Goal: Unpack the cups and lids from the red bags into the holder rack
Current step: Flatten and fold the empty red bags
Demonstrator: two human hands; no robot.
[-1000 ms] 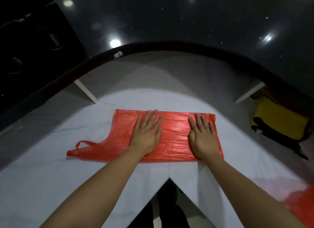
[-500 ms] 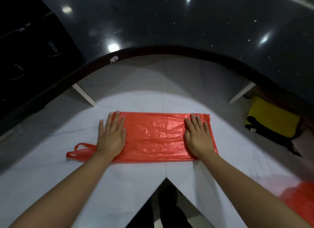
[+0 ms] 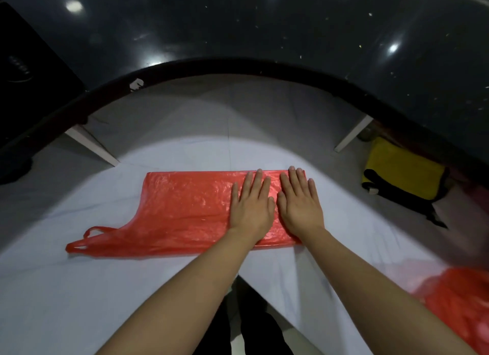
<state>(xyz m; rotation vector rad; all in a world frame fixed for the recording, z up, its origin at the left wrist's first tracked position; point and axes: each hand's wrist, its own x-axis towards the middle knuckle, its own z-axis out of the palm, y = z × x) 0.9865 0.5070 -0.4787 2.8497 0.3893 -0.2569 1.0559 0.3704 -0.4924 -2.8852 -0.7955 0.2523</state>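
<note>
1. A red bag (image 3: 185, 209) lies flattened on the white surface (image 3: 66, 288), its long side running from 9 o'clock to 3 o'clock across the middle of the view.
2. The bag's handle loops (image 3: 87, 239) trail off its near corner toward 8 o'clock and lie flat on the surface.
3. The left hand (image 3: 251, 209) presses palm-down on the right part of the bag, its fingers straight, close together and pointing to 12 o'clock.
4. The right hand (image 3: 300, 209) lies just beside it at 3 o'clock, also palm-down on the bag, with straight, slightly spread fingers; its fingertips reach the bag's far edge.
5. The two hands are nearly touching at the thumbs; neither one curls round or pinches anything.
6. A second red bag (image 3: 460, 307), blurred, shows at the frame edge around 4 o'clock, well apart from the flat one.
7. A yellow and black cloth (image 3: 402, 169) lies at 2 o'clock from the hands, beyond the surface's edge.
8. A dark curved rim (image 3: 238, 66) arcs across 12 o'clock, with a glossy dark top (image 3: 264, 24) beyond it reflecting lights.
9. A small white mark (image 3: 136, 84) sits on the rim at 11 o'clock; nothing on it can be read, and the bag shows no print.
10. No cups, lids or rack can be made out.
</note>
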